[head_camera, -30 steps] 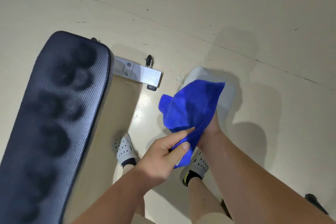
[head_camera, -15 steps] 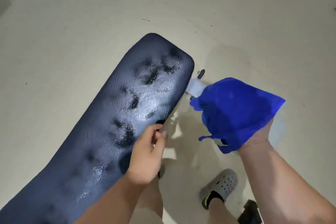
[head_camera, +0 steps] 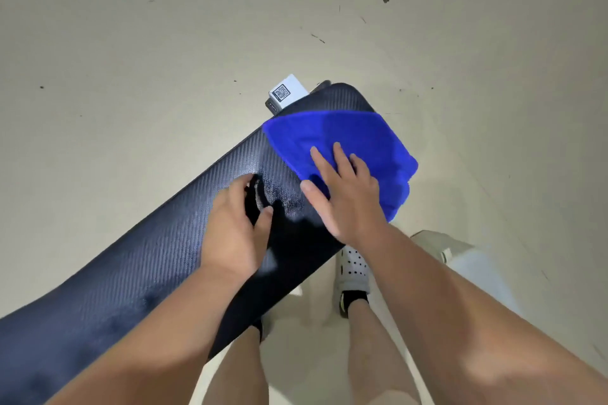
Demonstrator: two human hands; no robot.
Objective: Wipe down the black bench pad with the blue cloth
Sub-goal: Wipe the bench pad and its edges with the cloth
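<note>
The black bench pad (head_camera: 138,266) runs diagonally from the lower left to the upper middle, its textured surface shiny and damp near the far end. The blue cloth (head_camera: 355,138) lies spread over that far end, hanging a little past the right edge. My right hand (head_camera: 345,194) presses flat on the cloth's near part, fingers spread. My left hand (head_camera: 235,227) rests on the pad just left of the cloth, fingers loosely curled, holding nothing.
A white metal frame piece with a QR label (head_camera: 286,92) sticks out beyond the pad's far end. My feet in white perforated shoes (head_camera: 353,268) stand on the beige floor (head_camera: 131,43) right of the bench. A pale object (head_camera: 460,256) sits at the right.
My right hand has brought the cloth down from the air onto the far end of the pad. My left hand has moved onto the pad surface. The view has swung over the bench.
</note>
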